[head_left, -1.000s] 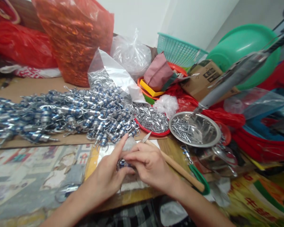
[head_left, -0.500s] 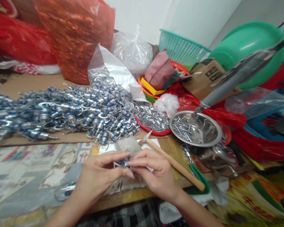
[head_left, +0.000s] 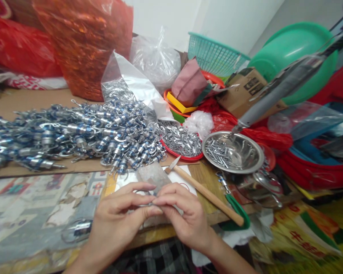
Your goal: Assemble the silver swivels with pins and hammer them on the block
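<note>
Close together over the table's front part, my left hand [head_left: 122,211] and my right hand [head_left: 183,211] both pinch a small blue-and-silver metal fitting [head_left: 143,193]. Fingers cover most of it; only a bit of shiny metal shows. Just beyond the fingertips lies a grey block [head_left: 151,176]. A hammer [head_left: 207,195] with a wooden handle rests slantwise to the right, its head beside that block. At the left, a big heap of blue-and-silver metal fittings [head_left: 82,131] spreads over cardboard. One more fitting [head_left: 79,227] lies alone on the printed table covering, left of my left wrist.
A red tray [head_left: 188,158] of small metal pieces sits behind the hammer. Beside it stands a steel bowl [head_left: 253,167] of metal pins, a grey tool [head_left: 274,93] slanting above. Bags, a turquoise basket [head_left: 217,49] and a green basin [head_left: 297,49] fill the back.
My fingertips have drawn closer together and now hide the fitting more than before. The whole view has shifted slightly, so the surroundings appear a little further left.
</note>
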`<act>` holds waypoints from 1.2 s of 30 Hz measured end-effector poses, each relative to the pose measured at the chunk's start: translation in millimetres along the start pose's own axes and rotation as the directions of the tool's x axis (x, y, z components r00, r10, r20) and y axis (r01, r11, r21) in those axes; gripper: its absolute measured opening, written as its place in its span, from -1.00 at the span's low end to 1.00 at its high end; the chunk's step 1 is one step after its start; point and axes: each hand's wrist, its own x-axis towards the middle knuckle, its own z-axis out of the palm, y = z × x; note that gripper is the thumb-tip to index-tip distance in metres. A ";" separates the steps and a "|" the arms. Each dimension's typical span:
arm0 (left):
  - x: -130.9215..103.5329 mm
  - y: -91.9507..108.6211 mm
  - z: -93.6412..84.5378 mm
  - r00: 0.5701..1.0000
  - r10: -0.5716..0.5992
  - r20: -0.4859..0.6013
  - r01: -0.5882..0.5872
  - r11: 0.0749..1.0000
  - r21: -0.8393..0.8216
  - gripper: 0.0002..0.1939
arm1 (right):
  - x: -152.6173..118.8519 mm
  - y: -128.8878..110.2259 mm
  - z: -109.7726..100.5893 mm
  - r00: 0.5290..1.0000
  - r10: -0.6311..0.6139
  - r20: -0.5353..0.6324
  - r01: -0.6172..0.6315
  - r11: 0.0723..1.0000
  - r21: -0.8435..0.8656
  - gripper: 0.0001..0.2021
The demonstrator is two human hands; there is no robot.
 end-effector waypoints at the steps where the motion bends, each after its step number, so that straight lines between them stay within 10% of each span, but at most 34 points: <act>1: -1.2 -0.7 -0.3 0.999 -0.047 0.005 0.047 0.998 -0.045 -0.91 | -1.1 0.3 0.4 0.999 -0.031 -0.015 0.030 0.999 -0.017 -0.81; 9: -0.6 1.3 -3.1 0.944 -0.306 0.120 0.329 0.869 -0.371 -0.94 | -2.6 3.3 -2.8 0.873 -0.477 0.099 0.482 0.820 -0.308 -0.78; 17: 0.6 5.5 -10.4 0.982 -0.134 0.133 0.155 0.974 -0.164 -0.93 | 0.5 -3.8 4.6 0.947 -0.283 -0.149 0.240 0.937 -0.255 -0.79; 24: 0.4 7.0 -8.5 0.973 -0.181 0.144 0.205 0.963 -0.175 -0.88 | 2.7 -8.7 10.9 0.966 0.136 -0.220 -0.134 0.991 0.023 -0.90; 30: -1.7 4.0 -6.7 0.940 -0.311 0.142 0.340 0.894 -0.293 -0.88 | -6.6 -4.9 2.2 0.941 -0.338 0.033 0.325 0.870 -0.372 -0.83; 36: -0.6 13.6 -11.3 0.948 -0.294 0.126 0.316 0.921 -0.228 -0.90 | -7.6 -6.2 -2.6 0.904 -0.390 0.174 0.416 0.711 -0.567 -0.79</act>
